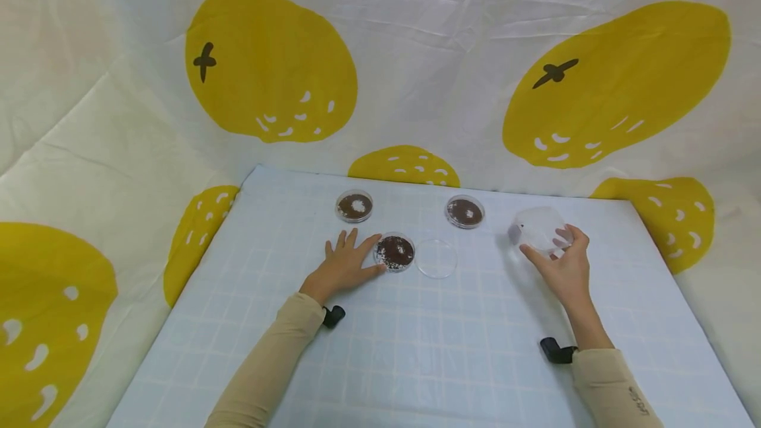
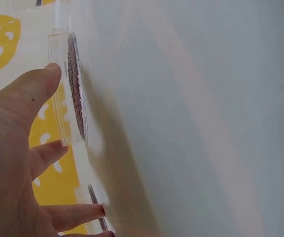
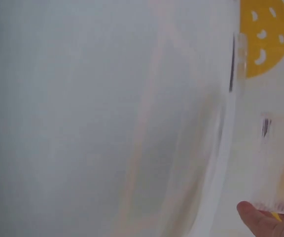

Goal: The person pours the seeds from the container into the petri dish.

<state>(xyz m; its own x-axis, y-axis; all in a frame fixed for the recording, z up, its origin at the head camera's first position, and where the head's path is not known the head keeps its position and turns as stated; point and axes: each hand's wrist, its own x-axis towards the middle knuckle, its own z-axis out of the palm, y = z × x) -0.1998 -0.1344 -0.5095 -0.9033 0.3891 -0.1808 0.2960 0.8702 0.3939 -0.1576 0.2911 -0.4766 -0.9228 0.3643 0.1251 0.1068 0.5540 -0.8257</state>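
My left hand [image 1: 343, 263] holds a petri dish [image 1: 395, 251] of dark brown granules with white bits, thumb and index finger at opposite sides of its rim. In the left wrist view this petri dish [image 2: 70, 89] is seen edge-on, the other fingers spread out beside it. A clear round lid [image 1: 436, 258] lies just right of the dish. Over the right side of the table, my right hand [image 1: 565, 266] grips a clear plastic container [image 1: 540, 228], tilted, with a small dark patch on its side. The right wrist view shows the container [image 3: 280, 163] only partly.
Two more petri dishes with brown contents and white patches stand farther back: one dish [image 1: 354, 206] at left, another dish [image 1: 465, 211] at right. A pale checked cloth [image 1: 416, 355] covers the table. Behind it hangs a white curtain [image 1: 428, 84] printed with yellow fruit.
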